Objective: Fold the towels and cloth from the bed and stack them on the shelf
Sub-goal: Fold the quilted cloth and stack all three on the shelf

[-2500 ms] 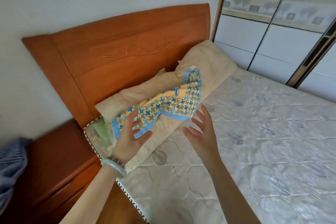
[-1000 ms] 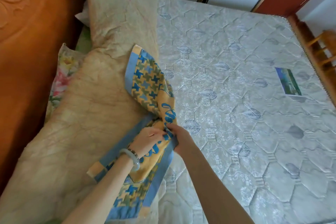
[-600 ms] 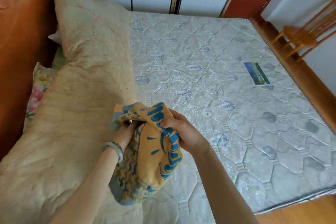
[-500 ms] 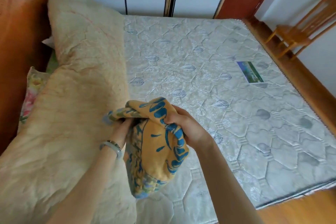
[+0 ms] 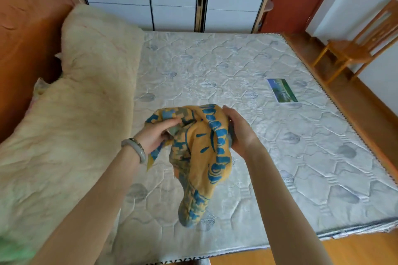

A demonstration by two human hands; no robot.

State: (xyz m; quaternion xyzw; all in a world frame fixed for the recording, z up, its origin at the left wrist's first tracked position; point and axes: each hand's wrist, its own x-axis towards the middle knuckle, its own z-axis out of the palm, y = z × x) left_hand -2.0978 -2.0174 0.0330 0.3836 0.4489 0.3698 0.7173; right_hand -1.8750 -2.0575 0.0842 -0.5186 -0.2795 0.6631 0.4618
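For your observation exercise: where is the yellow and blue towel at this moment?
In the head view, the towel hangs bunched at centre, gripped by the left hand and right hand above the mattress, right of the cream pillows.

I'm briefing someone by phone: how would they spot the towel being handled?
Start at the pale quilted mattress, beside the cream pillows. Above its near half, the left hand and right hand grip a bunched towel hanging down. It alone is yellow with bold blue patterning.
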